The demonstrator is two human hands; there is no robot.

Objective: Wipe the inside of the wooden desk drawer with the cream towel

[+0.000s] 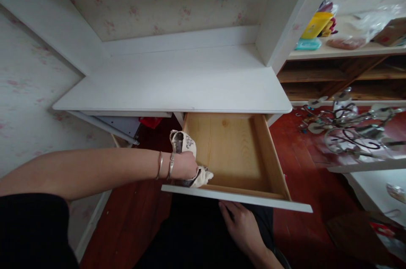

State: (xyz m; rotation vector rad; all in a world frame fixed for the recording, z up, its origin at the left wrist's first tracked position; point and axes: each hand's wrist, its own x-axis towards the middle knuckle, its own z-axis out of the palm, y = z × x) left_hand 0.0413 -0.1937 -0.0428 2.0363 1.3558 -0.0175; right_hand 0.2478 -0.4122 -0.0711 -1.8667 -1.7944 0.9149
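Observation:
My left hand [185, 165] is closed around a crumpled off-white cloth [189, 144] with dark printing and grey smudges. It bunches the cloth at the left side of a pulled-out wooden drawer [233, 146]. Part of the cloth sticks out above the hand, and another end lies by the drawer's front left corner. Two metal bangles circle the left wrist. Just below the white drawer front [253, 202], my right hand [242, 224] has its visible fingers stretched and slightly apart. Whether its fingertips press on the drawer front I cannot tell.
Above the drawer is a white desktop [184, 78] with upright side panels. Left of it is an open compartment with a red item [150, 122]. On the right, a metal chandelier [352, 125] stands near the red wooden floor [292, 146], below a shelf [345, 51] bearing bags and a yellow container.

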